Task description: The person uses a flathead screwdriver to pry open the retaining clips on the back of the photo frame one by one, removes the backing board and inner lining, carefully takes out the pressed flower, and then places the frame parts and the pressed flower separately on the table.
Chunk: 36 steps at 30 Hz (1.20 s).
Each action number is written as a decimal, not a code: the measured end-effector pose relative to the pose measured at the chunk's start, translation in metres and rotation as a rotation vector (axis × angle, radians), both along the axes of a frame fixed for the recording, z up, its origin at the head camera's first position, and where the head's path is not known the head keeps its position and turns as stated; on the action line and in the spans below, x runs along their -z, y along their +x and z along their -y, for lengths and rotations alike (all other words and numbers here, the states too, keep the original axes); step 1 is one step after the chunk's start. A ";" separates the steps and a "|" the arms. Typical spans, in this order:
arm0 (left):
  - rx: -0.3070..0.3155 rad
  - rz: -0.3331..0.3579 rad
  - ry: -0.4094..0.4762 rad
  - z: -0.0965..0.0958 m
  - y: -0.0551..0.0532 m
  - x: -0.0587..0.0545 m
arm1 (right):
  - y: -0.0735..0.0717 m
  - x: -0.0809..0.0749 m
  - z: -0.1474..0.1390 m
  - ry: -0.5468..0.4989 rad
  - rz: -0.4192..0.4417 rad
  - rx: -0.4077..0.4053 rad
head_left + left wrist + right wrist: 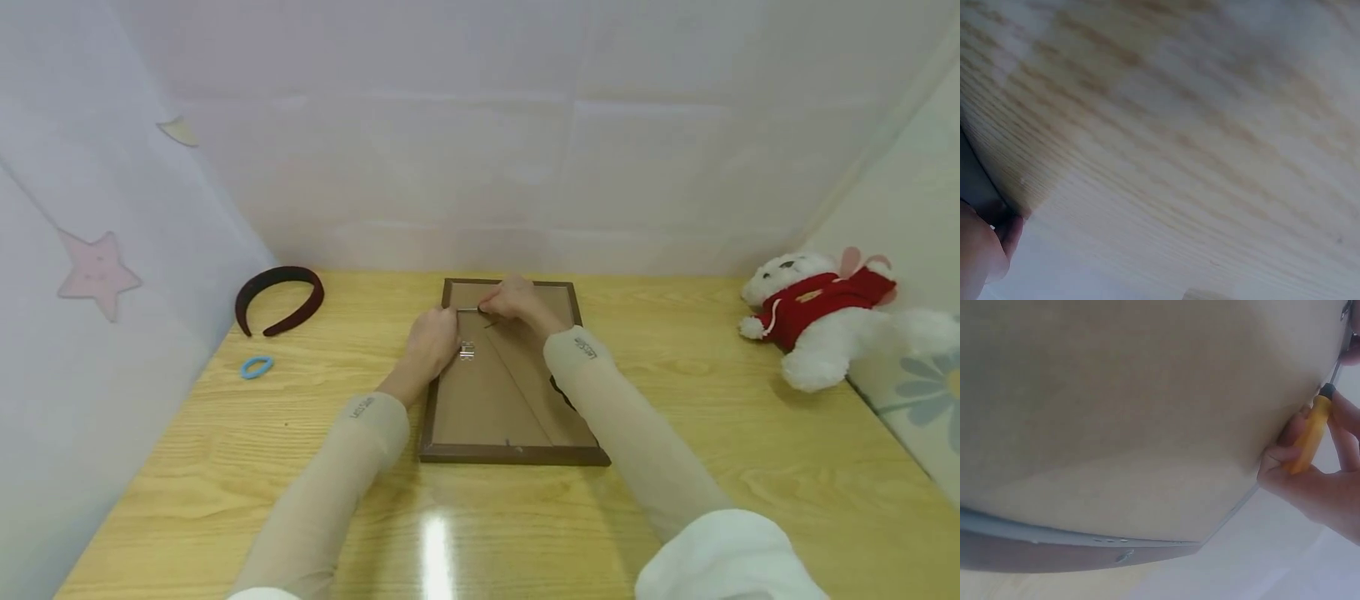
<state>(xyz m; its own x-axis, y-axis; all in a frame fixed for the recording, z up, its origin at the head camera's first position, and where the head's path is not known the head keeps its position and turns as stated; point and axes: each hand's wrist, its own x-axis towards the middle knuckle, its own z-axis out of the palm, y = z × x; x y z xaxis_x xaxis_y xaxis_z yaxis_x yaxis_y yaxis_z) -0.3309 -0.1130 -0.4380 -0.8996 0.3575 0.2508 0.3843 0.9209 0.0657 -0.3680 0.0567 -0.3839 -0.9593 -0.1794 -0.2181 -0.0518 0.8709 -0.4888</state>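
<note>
A picture frame (pixel 517 454) lies face down on the table, its brown backboard (pixel 480 408) facing up. Near the frame's far left corner, my right hand (pixel 517 298) holds a screwdriver (pixel 1311 437) by its yellow handle. The thin metal shaft points left toward the frame's left rim, while the fingers cover the handle in the head view. My left hand (pixel 433 342) grips the left rim close to the screwdriver tip. What the tip touches is hidden. A small metal hanger (pixel 467 351) sits on the backboard beside the left hand.
A dark red headband (pixel 313 304) and a blue hair tie (pixel 257 367) lie on the left of the wooden table (pixel 300 467). On the right, a white plush bear (pixel 825 333) in a red sweater leans near the wall. Pale sheeting (pixel 420 167) rises behind the table.
</note>
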 end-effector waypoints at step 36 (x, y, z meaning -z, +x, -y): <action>-0.092 0.015 0.175 -0.010 -0.018 -0.009 | 0.011 -0.042 0.071 0.558 -0.387 -0.110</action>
